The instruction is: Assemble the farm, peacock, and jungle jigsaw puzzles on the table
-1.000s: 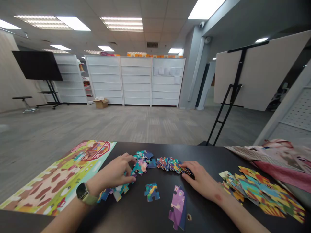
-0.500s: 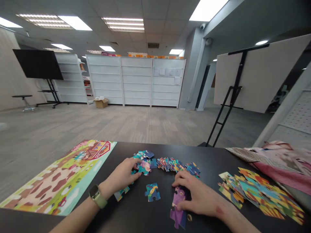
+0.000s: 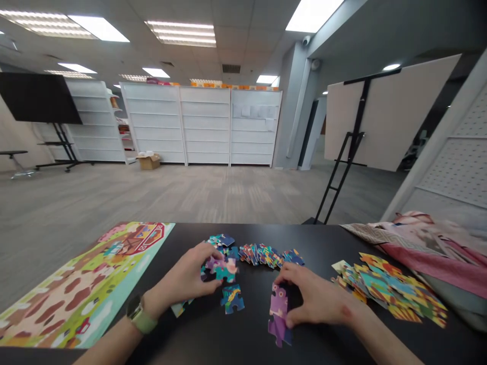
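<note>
My left hand [image 3: 196, 271], wearing a watch with a green band, is closed on a pink-and-teal puzzle piece [image 3: 227, 271] in front of a small pile. Just below it, a dark blue puzzle piece [image 3: 232, 299] with a yellow pattern lies flat on the black table [image 3: 190, 334]. On the right, two joined purple puzzle pieces [image 3: 279, 306] with cartoon eyes lie between the thumb and fingers of my right hand [image 3: 304, 294]. The fingertips touch the top edge and the thumb the lower right side. Part of another piece [image 3: 180, 308] shows under my left wrist.
Behind my hands stretches a row of overlapping puzzle pieces [image 3: 261, 254]. A finished-looking farm picture sheet [image 3: 87, 284] covers the table's left side. A heap of yellow and orange pieces [image 3: 391, 289] lies at right, near a pink cloth bag [image 3: 422, 253].
My left hand has lifted the pink-and-teal piece slightly off the pile and moved it toward me. My right thumb has slid off the purple pieces' face to their side. The view has shifted right.
</note>
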`<state>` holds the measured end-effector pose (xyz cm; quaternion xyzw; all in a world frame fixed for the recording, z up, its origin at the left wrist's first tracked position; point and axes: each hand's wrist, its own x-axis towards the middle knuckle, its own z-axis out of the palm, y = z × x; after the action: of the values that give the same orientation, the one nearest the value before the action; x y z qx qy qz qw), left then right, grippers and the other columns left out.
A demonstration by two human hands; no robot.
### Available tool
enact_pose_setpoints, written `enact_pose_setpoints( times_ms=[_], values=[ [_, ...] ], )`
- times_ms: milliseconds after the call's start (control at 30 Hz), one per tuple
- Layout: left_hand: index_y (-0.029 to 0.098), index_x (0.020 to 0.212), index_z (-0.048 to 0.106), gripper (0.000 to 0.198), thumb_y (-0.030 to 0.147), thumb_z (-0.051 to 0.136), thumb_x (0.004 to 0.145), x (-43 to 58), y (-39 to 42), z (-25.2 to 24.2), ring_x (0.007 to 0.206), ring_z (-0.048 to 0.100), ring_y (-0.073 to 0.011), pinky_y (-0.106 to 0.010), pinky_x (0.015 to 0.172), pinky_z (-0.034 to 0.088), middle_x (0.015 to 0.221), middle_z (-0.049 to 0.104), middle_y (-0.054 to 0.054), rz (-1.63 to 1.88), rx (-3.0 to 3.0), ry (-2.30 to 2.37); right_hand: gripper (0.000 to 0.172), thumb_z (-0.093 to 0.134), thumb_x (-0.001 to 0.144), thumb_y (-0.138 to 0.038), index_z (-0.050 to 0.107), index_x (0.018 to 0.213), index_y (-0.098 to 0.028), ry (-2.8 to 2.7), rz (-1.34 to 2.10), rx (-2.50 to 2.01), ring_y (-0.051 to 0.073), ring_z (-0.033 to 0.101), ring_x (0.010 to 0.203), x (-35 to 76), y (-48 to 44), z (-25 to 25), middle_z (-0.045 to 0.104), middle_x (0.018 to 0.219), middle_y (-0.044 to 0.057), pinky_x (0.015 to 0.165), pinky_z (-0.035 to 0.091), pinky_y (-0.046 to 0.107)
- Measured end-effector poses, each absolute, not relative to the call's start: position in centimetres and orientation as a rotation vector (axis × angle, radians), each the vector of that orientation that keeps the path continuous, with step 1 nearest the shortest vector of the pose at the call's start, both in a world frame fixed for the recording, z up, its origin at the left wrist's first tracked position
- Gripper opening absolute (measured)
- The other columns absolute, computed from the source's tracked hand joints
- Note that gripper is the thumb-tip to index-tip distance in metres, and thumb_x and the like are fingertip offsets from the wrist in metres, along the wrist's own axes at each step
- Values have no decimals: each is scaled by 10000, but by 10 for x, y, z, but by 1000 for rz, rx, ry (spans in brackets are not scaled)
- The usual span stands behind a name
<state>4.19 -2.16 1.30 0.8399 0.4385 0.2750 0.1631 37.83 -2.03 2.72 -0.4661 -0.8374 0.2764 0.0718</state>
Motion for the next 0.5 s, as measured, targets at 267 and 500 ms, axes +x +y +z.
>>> enact_pose_setpoints(
  times_ms=[267, 500],
  values=[
    [221, 1039, 660, 345, 199, 758, 709, 105, -53, -14, 980, 597, -248, -341, 857, 455, 1029, 669, -33, 698, 2332, 1190, 721, 878, 611, -446, 662, 1274, -263, -2619, 980, -1247, 283, 575, 1137, 371, -20, 25, 556, 1237, 50, 1009, 447, 391],
    [226, 1039, 658, 348, 208, 770, 710, 99, -49, -9, 1006, 582, -252, -361, 901, 435, 1053, 652, -40, 692, 2350, 1170, 727, 864, 634, -442, 644, 1302, -255, -2646, 983, -1193, 293, 566, 1160, 371, -21, 25, 537, 1257, 67, 1034, 437, 413]
  ],
)
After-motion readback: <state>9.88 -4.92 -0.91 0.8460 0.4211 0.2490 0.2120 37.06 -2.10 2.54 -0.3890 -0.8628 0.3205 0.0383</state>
